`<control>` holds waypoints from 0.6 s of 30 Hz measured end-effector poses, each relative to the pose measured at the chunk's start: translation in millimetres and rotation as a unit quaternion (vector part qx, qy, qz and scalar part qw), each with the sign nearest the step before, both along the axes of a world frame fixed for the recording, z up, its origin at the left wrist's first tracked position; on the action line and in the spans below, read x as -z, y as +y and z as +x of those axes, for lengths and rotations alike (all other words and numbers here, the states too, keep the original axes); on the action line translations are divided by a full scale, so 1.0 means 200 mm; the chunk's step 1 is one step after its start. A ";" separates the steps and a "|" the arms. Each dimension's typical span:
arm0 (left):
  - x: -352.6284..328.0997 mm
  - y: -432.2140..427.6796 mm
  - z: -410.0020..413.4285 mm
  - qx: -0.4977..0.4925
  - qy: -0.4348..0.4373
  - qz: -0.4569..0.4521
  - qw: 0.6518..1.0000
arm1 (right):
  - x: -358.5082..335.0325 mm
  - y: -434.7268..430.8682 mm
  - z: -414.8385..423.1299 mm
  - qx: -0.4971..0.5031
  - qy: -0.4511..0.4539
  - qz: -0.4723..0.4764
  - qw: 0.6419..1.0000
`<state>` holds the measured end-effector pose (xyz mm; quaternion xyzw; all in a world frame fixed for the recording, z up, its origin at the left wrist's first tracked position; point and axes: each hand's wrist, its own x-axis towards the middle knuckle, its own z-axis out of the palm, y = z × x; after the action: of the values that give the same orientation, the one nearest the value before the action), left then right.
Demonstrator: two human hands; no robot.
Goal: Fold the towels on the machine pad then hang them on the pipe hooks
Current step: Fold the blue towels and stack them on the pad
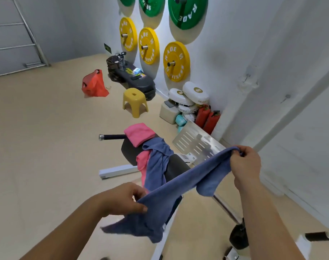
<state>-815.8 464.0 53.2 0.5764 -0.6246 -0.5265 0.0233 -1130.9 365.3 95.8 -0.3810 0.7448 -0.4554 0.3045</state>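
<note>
The left hand (122, 197) pinches the lower corner of a blue towel (188, 186) between thumb and fingers. The right hand (246, 166) grips the upper corner bunched in its curled fingers, so the cloth hangs stretched in the air above the near end of the black machine pad (176, 166). Farther along the pad lie a folded pink towel (139, 133), a crumpled second blue towel (156, 162) and what looks like another pink cloth (142, 162), partly hidden beneath it. The room has a beige floor (47, 128) with a yellow stool (134, 102) and a red bag (94, 84) standing on it, and a white wall (235, 53) carrying yellow plates (175, 61) and green plates (187, 12).
</note>
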 end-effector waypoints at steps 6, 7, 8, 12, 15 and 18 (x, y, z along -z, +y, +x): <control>0.02 -0.08 0.51 -0.168 0.082 -0.054 0.981 | 0.08 0.06 0.38 0.067 0.007 0.001 0.998; 0.00 -0.09 0.57 -0.192 0.103 -0.059 0.974 | 0.10 0.06 0.44 0.079 0.007 -0.005 0.997; 0.00 -0.11 0.64 -0.202 0.110 -0.068 0.971 | 0.11 0.06 0.48 0.098 0.003 -0.012 0.995; -0.01 -0.15 0.85 -0.113 0.056 -0.059 0.990 | 0.13 0.08 0.60 0.145 0.031 -0.022 0.989; -0.02 -0.20 0.91 -0.105 0.033 -0.045 0.993 | 0.09 0.10 0.72 0.104 0.064 0.021 0.992; -0.07 -0.31 0.87 -0.187 0.103 -0.029 0.977 | 0.05 0.06 0.82 0.016 0.000 0.033 0.999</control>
<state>-641.3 401.3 67.7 0.6243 -0.5153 -0.5510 0.2026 -966.0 377.2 85.5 -0.3586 0.7656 -0.4356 0.3091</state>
